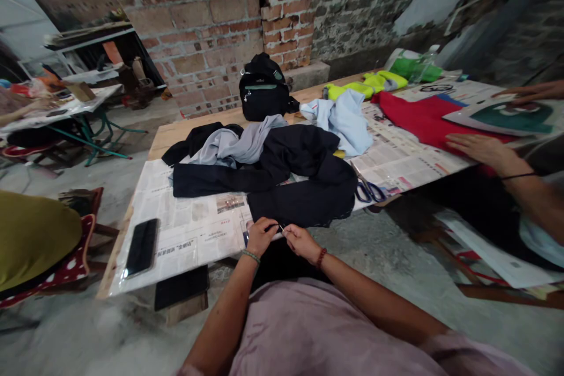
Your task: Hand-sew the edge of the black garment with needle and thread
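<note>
At the table's near edge, my left hand (pixel 261 236) is closed in a pinch on the hem of a dark navy garment (pixel 304 202). The garment spreads across the newspaper in thick folds. Close beside it, my right hand (pixel 301 243) pinches a thin, pale sliver that looks like a sewing needle (pixel 282 227); its tip points toward the left fingertips. Any thread is too fine to see. Dark-handled scissors (pixel 369 189) lie right of the garment, blades partly over the paper. Grey cloth (pixel 240 144) and light blue cloth (pixel 341 120) are heaped behind it.
A phone (pixel 141 247) lies on the newspaper-covered table (pixel 185 229) at left. Behind stand a black bag (pixel 263 89), yellow cloth (pixel 374 83) and a plastic bottle (pixel 425 64). At right, a co-worker's hands (pixel 484 150) rest by an iron (pixel 506 114) and red cloth (pixel 414 120).
</note>
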### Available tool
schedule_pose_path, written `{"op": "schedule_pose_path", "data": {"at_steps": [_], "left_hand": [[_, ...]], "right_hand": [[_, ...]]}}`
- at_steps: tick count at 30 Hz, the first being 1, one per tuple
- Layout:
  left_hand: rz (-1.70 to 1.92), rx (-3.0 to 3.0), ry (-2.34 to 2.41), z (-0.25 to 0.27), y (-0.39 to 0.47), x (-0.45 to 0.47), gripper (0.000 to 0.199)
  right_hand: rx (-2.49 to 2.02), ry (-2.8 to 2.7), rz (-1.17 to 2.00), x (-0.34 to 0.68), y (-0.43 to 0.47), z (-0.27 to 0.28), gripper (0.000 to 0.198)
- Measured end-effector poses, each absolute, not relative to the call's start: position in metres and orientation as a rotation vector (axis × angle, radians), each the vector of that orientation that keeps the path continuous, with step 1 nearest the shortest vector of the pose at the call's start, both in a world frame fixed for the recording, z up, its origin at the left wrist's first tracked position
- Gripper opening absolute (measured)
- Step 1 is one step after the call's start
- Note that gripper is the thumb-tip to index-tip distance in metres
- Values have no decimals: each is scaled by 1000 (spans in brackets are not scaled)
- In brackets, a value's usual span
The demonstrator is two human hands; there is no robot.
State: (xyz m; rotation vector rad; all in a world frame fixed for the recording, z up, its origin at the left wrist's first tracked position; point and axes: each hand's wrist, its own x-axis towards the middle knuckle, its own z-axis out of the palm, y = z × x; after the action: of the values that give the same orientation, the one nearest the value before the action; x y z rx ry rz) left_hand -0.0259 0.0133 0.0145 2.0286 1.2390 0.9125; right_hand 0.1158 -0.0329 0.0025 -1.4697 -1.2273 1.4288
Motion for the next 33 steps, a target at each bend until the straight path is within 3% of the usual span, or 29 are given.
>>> {"op": "schedule_pose_path", "data": {"at_steps": [15,26,33], "left_hand": [[935,1965,1234,12,16,-28,8],[901,1997,1121,10,13,-29,8],[921,2032,1205,14,12,-29,13]], "right_hand": [[-1574,-1279,1064,97,-26,-15,19],[-1607,-1238,1067,93,-21,-12,18],[-1497,-1087,1302,96,-25,1,17]]}}
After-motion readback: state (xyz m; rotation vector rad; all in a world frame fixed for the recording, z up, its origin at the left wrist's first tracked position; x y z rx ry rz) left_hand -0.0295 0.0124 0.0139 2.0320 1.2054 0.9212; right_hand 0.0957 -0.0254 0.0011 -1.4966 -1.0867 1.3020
